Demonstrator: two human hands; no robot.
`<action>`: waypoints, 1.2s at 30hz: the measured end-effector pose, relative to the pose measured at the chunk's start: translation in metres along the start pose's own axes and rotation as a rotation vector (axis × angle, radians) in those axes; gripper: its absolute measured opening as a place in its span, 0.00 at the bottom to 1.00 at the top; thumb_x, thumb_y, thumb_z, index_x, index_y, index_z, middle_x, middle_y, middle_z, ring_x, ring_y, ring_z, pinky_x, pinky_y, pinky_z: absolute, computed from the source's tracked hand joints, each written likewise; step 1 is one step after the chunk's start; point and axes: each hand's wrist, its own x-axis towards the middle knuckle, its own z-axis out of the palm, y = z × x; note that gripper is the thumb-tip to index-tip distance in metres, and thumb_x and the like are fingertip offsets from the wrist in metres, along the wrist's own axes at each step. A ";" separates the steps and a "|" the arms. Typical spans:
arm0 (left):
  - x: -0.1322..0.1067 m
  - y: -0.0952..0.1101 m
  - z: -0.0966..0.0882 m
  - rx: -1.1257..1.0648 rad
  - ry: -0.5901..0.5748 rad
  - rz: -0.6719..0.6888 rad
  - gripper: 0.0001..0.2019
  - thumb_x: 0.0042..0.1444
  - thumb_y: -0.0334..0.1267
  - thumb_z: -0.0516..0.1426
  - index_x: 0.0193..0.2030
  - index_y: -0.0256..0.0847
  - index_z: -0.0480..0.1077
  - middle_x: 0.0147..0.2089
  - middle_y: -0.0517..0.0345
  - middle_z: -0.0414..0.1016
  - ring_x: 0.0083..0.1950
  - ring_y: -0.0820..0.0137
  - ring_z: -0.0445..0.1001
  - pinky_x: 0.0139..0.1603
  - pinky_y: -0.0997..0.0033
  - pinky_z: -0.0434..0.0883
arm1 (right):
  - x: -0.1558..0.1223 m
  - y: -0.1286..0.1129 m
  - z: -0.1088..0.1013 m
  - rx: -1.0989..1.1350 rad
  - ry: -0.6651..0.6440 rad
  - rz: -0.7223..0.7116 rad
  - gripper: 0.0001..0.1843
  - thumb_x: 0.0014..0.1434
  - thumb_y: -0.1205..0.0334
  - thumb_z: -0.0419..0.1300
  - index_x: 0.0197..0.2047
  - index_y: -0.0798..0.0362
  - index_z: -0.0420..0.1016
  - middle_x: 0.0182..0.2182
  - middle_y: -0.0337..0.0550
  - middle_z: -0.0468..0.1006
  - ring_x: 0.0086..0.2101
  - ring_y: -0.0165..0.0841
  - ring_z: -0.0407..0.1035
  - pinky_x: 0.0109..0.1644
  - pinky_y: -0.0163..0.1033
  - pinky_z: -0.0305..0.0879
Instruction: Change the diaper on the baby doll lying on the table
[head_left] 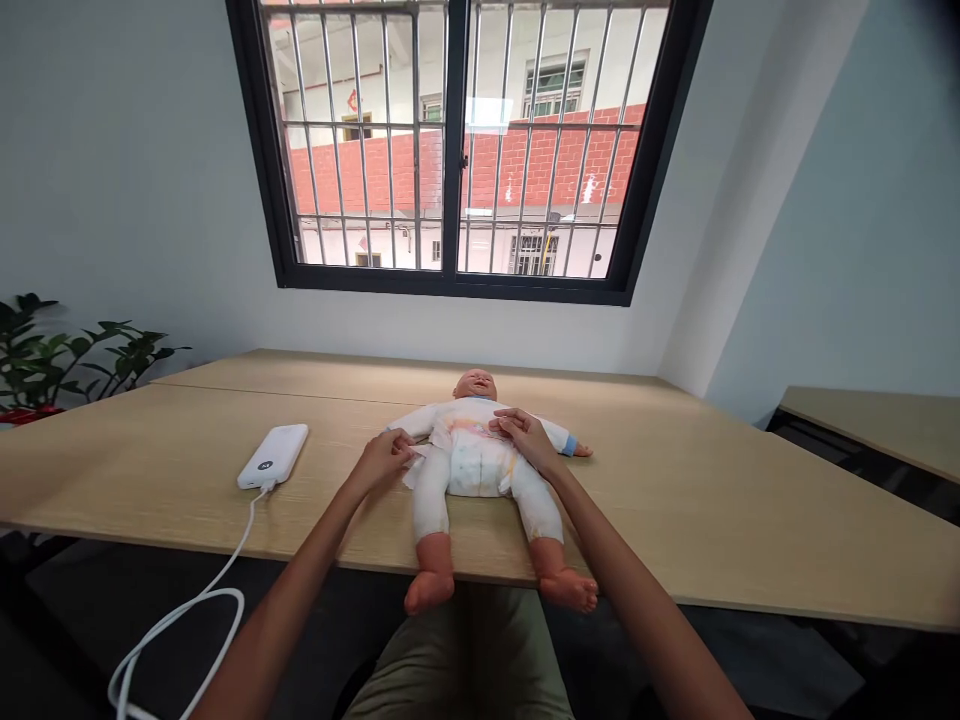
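Note:
A baby doll [429,490] in white clothes with blue cuffs lies on its back on the table, its feet over the front edge. Around its hips and belly is a white diaper [480,470] with a coloured print at the waist. My left hand [386,458] is closed at the diaper's left side, pinching a thin white flap that sticks out beside the doll's leg. My right hand [523,436] rests on the right part of the diaper's waist, fingers bent and pressed together; what lies under the fingertips is hidden.
The light wooden table [675,500] stands against the wall below a barred window [450,150]. Left of the doll lies a white power bank [274,456] with a white cable [240,550] hanging over the edge. A plant [67,350] stands at far left, another table [877,425] at right.

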 end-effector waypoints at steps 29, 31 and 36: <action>0.027 0.054 0.003 0.492 0.089 0.733 0.13 0.56 0.24 0.48 0.38 0.41 0.71 0.38 0.52 0.73 0.45 0.61 0.67 0.45 0.63 0.64 | 0.028 -0.016 0.078 -0.667 -0.380 -0.357 0.13 0.49 0.57 0.65 0.36 0.54 0.71 0.28 0.38 0.72 0.28 0.31 0.63 0.32 0.37 0.58; 0.033 0.060 0.014 0.453 0.058 0.734 0.13 0.56 0.24 0.47 0.37 0.41 0.70 0.38 0.51 0.72 0.45 0.61 0.68 0.46 0.62 0.64 | 0.030 -0.009 0.078 -0.650 -0.278 -0.340 0.09 0.48 0.61 0.63 0.31 0.54 0.68 0.26 0.36 0.68 0.28 0.30 0.61 0.30 0.36 0.56; 0.045 0.058 0.040 -0.032 0.122 0.646 0.12 0.50 0.25 0.51 0.39 0.42 0.68 0.41 0.54 0.72 0.48 0.63 0.69 0.51 0.63 0.65 | 0.023 0.003 0.065 -0.695 0.044 -0.403 0.06 0.50 0.64 0.58 0.34 0.53 0.68 0.28 0.38 0.66 0.32 0.33 0.62 0.35 0.36 0.58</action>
